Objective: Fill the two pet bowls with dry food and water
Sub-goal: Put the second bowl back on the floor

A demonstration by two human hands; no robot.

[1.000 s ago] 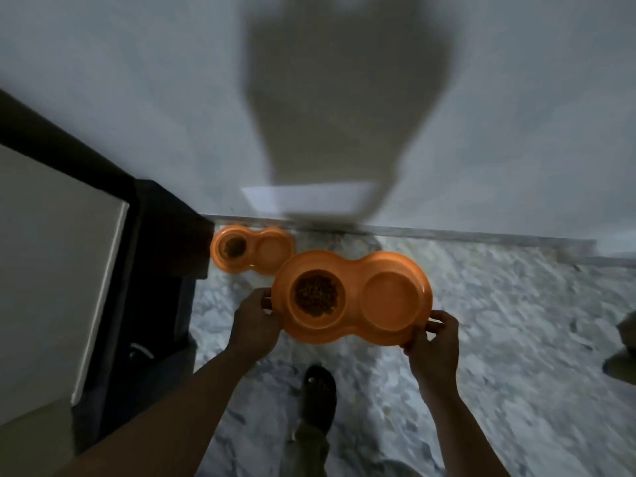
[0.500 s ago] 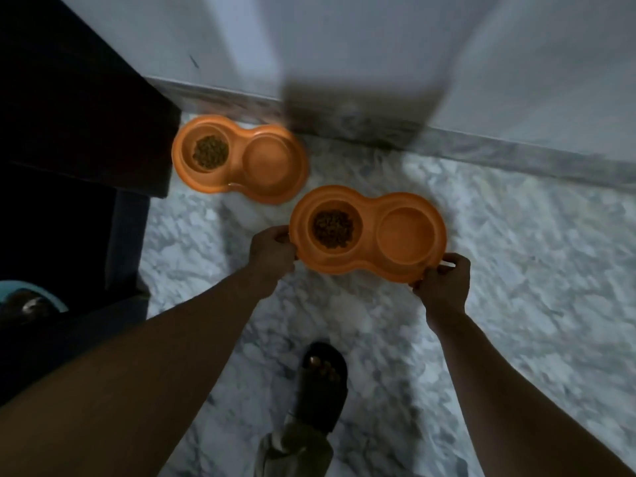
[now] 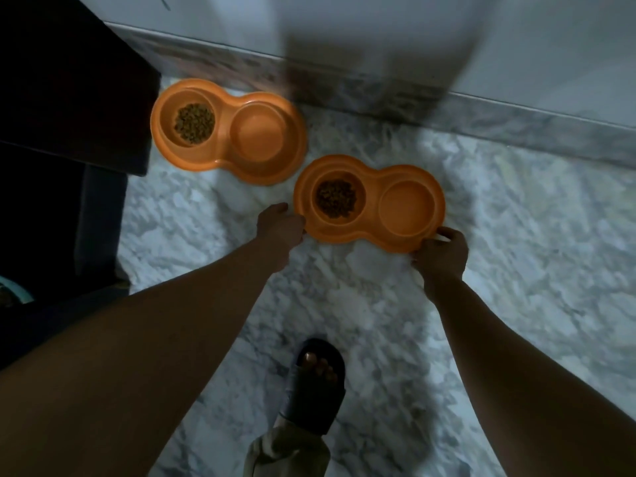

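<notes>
— Orange plastic double bowl (image 3: 373, 220): where is it held?
— Centre, down by the grey marble floor (image 3: 523, 242); brown dry kibble (image 3: 336, 199) at its nine o'clock. Its nine-o'clock rim is gripped by the left hand (image 3: 278, 226), its five-o'clock rim pinched by the right hand (image 3: 443, 252).

Grey-veined marble floor (image 3: 516, 235), matching marble skirting (image 3: 481, 122), pale wall (image 3: 516, 46), dark cabinet (image 3: 62, 84), black sandal (image 3: 318, 383)

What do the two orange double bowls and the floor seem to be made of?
The nearer double bowl and the farther double bowl look like moulded plastic: even orange colour, a smooth and slightly dull surface, and rounded one-piece rims. The floor looks like polished marble or marble-look tile: white with grey veining and a soft sheen. I cannot tell which.
</notes>
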